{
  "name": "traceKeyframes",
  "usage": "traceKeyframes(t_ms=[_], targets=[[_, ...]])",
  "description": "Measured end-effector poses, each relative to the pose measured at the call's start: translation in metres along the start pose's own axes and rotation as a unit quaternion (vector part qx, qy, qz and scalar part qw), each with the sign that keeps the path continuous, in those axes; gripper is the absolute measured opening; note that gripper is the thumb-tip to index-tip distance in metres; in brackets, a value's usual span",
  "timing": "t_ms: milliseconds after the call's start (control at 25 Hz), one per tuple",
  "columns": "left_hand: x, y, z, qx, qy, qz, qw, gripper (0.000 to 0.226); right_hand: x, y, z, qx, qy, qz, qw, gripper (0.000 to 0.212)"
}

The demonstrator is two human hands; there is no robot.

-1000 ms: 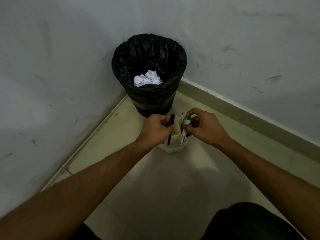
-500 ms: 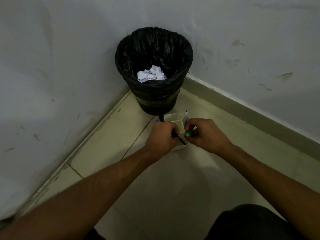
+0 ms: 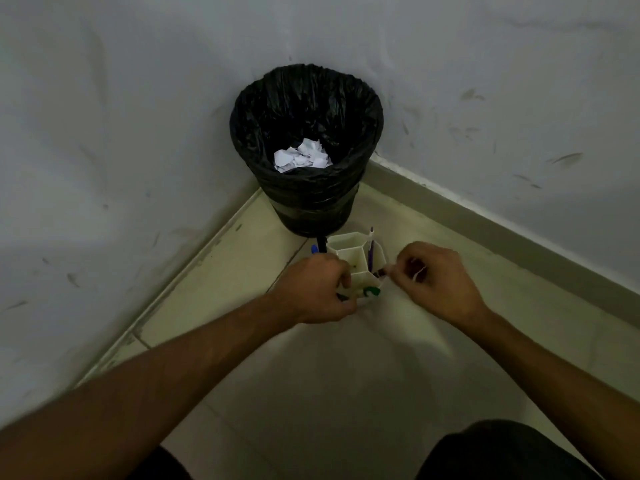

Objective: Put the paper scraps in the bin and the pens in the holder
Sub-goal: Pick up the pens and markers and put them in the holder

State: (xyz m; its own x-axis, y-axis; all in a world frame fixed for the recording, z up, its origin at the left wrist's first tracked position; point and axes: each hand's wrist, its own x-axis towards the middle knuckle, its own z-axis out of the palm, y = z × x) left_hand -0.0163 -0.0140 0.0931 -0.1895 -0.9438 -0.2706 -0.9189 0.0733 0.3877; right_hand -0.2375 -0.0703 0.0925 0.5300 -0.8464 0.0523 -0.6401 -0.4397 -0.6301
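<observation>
A bin [image 3: 311, 209] lined with a black bag stands in the wall corner, with white paper scraps [image 3: 300, 156] inside. Just in front of it sits a white pen holder [image 3: 349, 251] with several compartments. A purple pen [image 3: 371, 249] stands upright in it, and a green-capped pen [image 3: 372, 291] lies low at its near edge. My left hand [image 3: 317, 289] is closed at the holder's left side, with a black pen [image 3: 322, 242] and a blue pen tip [image 3: 314, 249] poking out above the fist. My right hand [image 3: 436, 278] pinches a thin white pen [image 3: 385, 271] at the holder's right rim.
Two scuffed grey walls meet behind the bin, with a pale skirting along the right wall [image 3: 485, 220]. The floor is light tile [image 3: 346, 393]. My dark-clothed knees [image 3: 502, 452] show at the bottom edge.
The green-capped pen has gone from my right hand down into the holder. My right hand now pinches a white pen at the rim. My left hand stayed at the holder's left side.
</observation>
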Motion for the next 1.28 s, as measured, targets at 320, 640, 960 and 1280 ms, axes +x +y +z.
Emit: traceKeyframes(t_ms=[320, 640, 960, 1280], targets=[[0.006, -0.062, 0.004, 0.064, -0.170, -0.211, 0.960, 0.037, 0.012, 0.054, 0.034, 0.068, -0.230, 0.154, 0.958, 0.129], [0.013, -0.081, 0.021, 0.027, -0.254, -0.130, 0.958, 0.040, 0.033, 0.048, 0.068, 0.167, -0.204, 0.058, 0.963, 0.142], [0.019, -0.081, 0.031, 0.026, -0.189, -0.122, 0.974, 0.053, 0.024, 0.028, 0.087, 0.099, -0.128, 0.067, 0.985, 0.143], [0.016, -0.085, 0.028, 0.041, -0.191, -0.125, 0.973, 0.054, 0.013, 0.014, 0.107, 0.065, -0.059, 0.050, 0.995, 0.127]])
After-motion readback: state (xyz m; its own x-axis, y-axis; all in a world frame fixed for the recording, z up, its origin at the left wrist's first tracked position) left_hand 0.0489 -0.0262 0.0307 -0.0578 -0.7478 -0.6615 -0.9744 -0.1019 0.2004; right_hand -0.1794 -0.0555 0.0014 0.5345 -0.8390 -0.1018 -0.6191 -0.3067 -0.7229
